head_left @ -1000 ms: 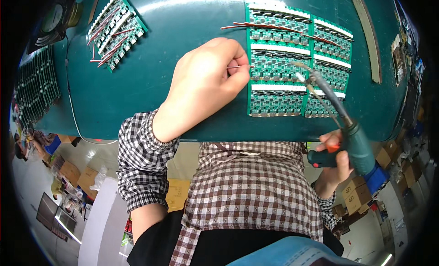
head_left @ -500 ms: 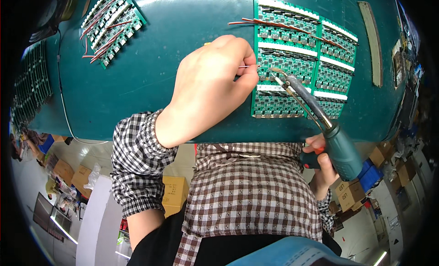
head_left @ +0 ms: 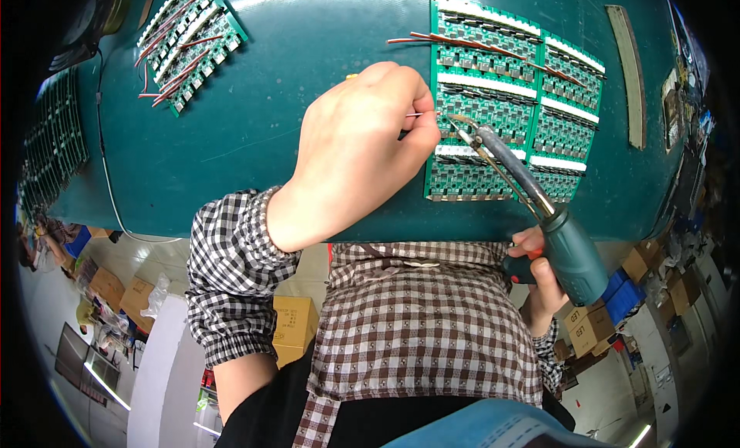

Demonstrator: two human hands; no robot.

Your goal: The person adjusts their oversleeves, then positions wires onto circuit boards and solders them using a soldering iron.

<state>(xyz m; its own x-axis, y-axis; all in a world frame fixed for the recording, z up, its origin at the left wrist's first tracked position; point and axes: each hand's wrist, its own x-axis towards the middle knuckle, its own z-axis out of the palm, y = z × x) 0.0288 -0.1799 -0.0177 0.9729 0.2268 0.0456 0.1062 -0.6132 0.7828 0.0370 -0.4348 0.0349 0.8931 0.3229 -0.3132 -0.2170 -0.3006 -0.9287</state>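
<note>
My left hand [head_left: 366,140] is closed in a pinch on a thin wire [head_left: 415,114], at the left edge of a green circuit board panel [head_left: 482,124]. The wire's tip meets the board or lies just over it; I cannot tell which. My right hand [head_left: 543,278] grips the dark green handle of a soldering iron [head_left: 574,251] with a trigger. The iron's tip, with a thin feed tube beside it, points up and left at the panel, close to the pinched wire. Red and black wires [head_left: 478,46] lie across the panel's upper rows, beside white connector strips.
A second board panel [head_left: 193,43] with red wires lies at the far left of the green table [head_left: 254,140]. More boards [head_left: 54,140] stand at the left rim, near a black cable [head_left: 104,151]. A narrow strip [head_left: 628,74] lies right of the main panel.
The soldering iron's tip has shifted slightly left, closer to the wire. My left hand has moved a little right and down, still pinching the wire.
</note>
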